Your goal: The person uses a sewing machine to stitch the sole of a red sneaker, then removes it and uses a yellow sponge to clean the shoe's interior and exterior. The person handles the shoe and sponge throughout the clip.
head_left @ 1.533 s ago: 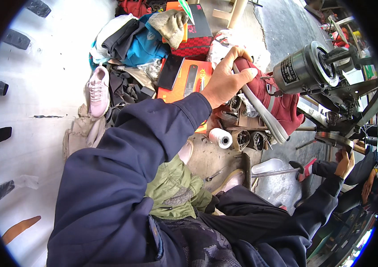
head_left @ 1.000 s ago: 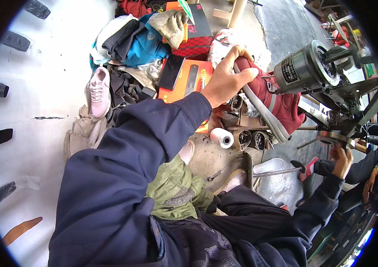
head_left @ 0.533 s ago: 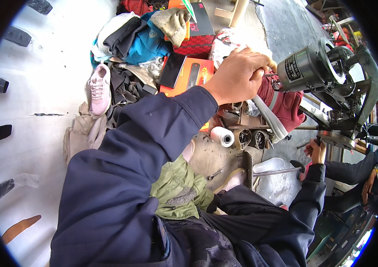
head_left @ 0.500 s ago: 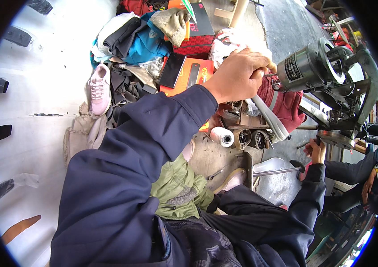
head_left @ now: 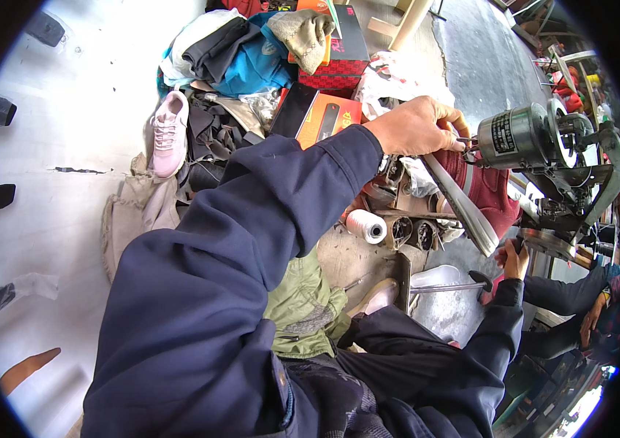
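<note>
My left hand (head_left: 421, 129) is closed on the upper end of a red shoe (head_left: 487, 194), right at the front of a metal sewing machine (head_left: 511, 139). The shoe's white sole (head_left: 460, 204) faces me and slants down to the right, and part of the upper is hidden by my fingers and the machine. Below the machine, my right hand (head_left: 512, 260) grips a dark handle at the round wheel (head_left: 547, 241). A white thread cone (head_left: 366, 226) lies below the shoe, beside several cylindrical containers (head_left: 399, 232).
A pink sneaker (head_left: 170, 139) and clothes (head_left: 244, 66) lie at left and top. A black phone (head_left: 289, 111) rests by an orange box (head_left: 334, 113). A red-and-black box (head_left: 332, 77) sits behind. Another person's hand (head_left: 593, 321) shows at far right. A metal bar (head_left: 449, 287) crosses below.
My left hand has moved right, toward the machine's front, its fingers now further round the shoe top. My right hand has shifted left at the wheel. The view has shifted slightly.
</note>
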A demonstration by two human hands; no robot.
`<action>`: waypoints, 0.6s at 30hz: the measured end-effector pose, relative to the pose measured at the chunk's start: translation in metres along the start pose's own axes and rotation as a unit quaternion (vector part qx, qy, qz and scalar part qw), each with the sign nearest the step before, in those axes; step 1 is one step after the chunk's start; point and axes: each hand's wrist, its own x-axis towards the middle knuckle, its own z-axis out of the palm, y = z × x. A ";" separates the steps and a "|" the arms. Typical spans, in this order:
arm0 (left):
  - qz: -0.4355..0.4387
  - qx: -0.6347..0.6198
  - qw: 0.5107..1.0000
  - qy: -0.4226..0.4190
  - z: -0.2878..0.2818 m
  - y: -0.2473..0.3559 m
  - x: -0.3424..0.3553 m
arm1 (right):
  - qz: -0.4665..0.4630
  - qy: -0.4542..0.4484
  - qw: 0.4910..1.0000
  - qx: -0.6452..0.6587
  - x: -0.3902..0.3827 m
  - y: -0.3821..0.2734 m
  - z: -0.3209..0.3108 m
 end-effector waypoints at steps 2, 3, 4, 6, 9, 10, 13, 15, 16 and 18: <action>-0.004 0.007 1.000 0.008 -0.001 0.000 0.000 | 0.002 0.018 1.000 -0.009 -0.003 0.006 0.000; 0.005 0.000 1.000 0.018 -0.001 0.000 0.000 | 0.011 0.031 0.999 -0.013 -0.006 0.010 0.001; 0.013 -0.007 1.000 0.028 0.000 0.000 0.001 | 0.018 0.034 0.999 -0.014 -0.011 0.013 0.003; 0.014 0.013 0.998 0.051 0.001 0.000 0.000 | 0.104 -0.007 0.994 -0.035 -0.026 0.019 0.014; -0.002 0.003 0.999 0.046 -0.001 0.000 0.000 | 0.168 -0.146 0.969 -0.107 -0.066 0.018 0.054; 0.003 0.016 0.999 0.037 -0.002 0.001 -0.001 | 0.115 -0.214 0.965 -0.102 -0.082 0.013 0.075; 0.025 0.033 0.999 0.021 -0.004 0.001 -0.002 | 0.020 -0.347 0.937 -0.025 -0.133 -0.013 0.155; 0.023 0.048 0.998 0.019 -0.004 0.001 -0.002 | -0.010 -0.373 0.927 -0.042 -0.154 -0.035 0.206; 0.029 0.064 0.997 0.028 -0.003 0.001 -0.003 | -0.019 -0.342 0.938 -0.044 -0.163 -0.043 0.230; 0.023 0.072 0.997 0.034 -0.002 0.003 -0.003 | -0.056 -0.287 0.956 -0.005 -0.167 -0.056 0.277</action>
